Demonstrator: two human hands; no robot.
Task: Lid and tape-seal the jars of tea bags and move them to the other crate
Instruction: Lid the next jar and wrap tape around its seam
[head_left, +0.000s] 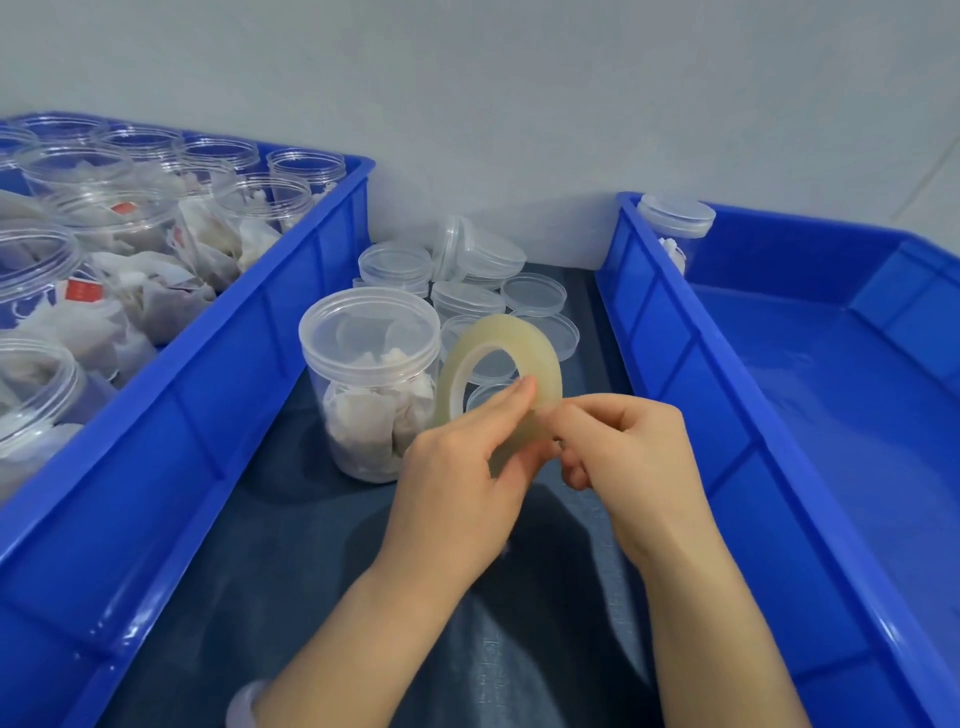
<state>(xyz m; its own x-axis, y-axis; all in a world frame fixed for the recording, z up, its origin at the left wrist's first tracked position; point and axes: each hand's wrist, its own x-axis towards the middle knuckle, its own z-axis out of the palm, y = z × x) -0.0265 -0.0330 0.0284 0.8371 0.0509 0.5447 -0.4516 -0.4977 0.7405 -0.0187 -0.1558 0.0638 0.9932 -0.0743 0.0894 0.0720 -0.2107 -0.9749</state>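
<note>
Head view: my left hand (457, 467) grips the translucent tape roll (548, 364), right hand (623, 452) pinches its rim, likely finding the end. Lidded clear plastic tea-bag jar (371, 384) stands just beside on the worktop (291, 545); next I pull a strip for its seam.

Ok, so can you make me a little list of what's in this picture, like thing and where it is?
left hand: holds the tape roll upright
right hand: pinches at the roll's edge
middle jar: lid on, tea bags inside, stands on the dark cloth between the crates
loose lids: piled behind the middle jar
left crate: many open jars of tea bags
right crate: one corner jar, lid on
</note>
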